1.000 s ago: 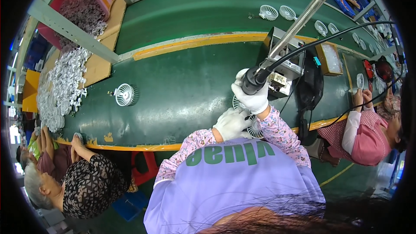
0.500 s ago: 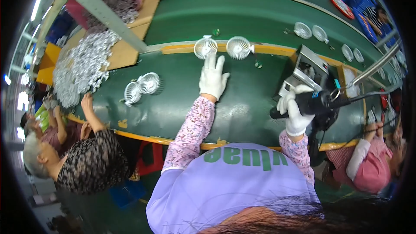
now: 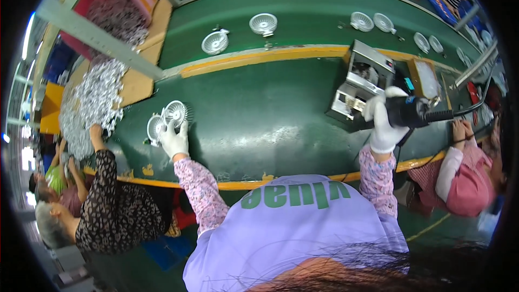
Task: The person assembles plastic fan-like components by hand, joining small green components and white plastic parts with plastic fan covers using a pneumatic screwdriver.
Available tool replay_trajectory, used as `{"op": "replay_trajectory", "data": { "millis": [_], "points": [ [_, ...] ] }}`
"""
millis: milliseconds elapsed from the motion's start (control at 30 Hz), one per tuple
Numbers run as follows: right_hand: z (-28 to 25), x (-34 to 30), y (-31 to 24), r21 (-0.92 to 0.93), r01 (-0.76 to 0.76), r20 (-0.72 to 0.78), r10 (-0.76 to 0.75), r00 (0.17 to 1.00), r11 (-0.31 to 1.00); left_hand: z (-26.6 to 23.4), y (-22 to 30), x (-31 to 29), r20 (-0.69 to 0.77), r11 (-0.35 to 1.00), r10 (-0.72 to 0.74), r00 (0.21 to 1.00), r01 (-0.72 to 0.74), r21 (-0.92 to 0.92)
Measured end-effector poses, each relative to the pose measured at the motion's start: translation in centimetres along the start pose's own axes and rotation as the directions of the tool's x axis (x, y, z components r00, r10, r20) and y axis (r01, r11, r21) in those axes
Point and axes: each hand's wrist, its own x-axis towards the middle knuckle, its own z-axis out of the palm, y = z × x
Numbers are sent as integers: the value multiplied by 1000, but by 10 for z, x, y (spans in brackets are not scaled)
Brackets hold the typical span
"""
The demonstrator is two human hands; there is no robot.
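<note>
Two round white fan grilles (image 3: 174,112) lie side by side on the green bench at left. My white-gloved left hand (image 3: 175,140) is closed on the near edge of the right one, fingers over its rim; part of the rim is hidden under them. On the right, my gloved right hand (image 3: 385,124) grips a black corded power screwdriver (image 3: 406,111), held level. Just beyond its tip stands a metal box-like device (image 3: 370,75) with an open front. Across the yellow ledge, two more white grilles (image 3: 263,24) lie apart on the green belt.
At left, a heap of small silvery parts (image 3: 97,92) spills over cardboard beside a slanting post (image 3: 102,38). A co-worker (image 3: 119,205) reaches toward it. More grilles (image 3: 373,21) lie on the far belt. A small open box (image 3: 426,78) and a person in pink (image 3: 470,170) are at right.
My left hand has left the two grilles at the ledge, which now lie farther out on the belt, and has come left onto the other pair. The right hand still holds the screwdriver.
</note>
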Motion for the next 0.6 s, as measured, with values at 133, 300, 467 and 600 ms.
{"op": "replay_trajectory", "data": {
  "millis": [133, 300, 467, 600],
  "points": [
    [-2, 13, 16, 598, -83, -190, 242, 952, 797, -15, 33, -32, 28, 993, 58, 998, -55, -109],
    [-94, 0, 68, -829, 23, -35, -93, 995, 559, 5, 114, -78, 28, 900, 334, 942, -310, -307],
    [-34, 0, 28, -272, -114, 187, 169, 968, 955, 1, 163, -123, 173, 837, 455, 874, -352, -419],
    [-21, -15, 24, -5, -124, 277, 121, 953, 992, -4, 180, -140, 174, 733, 573, 801, -404, -548]
  ]
}}
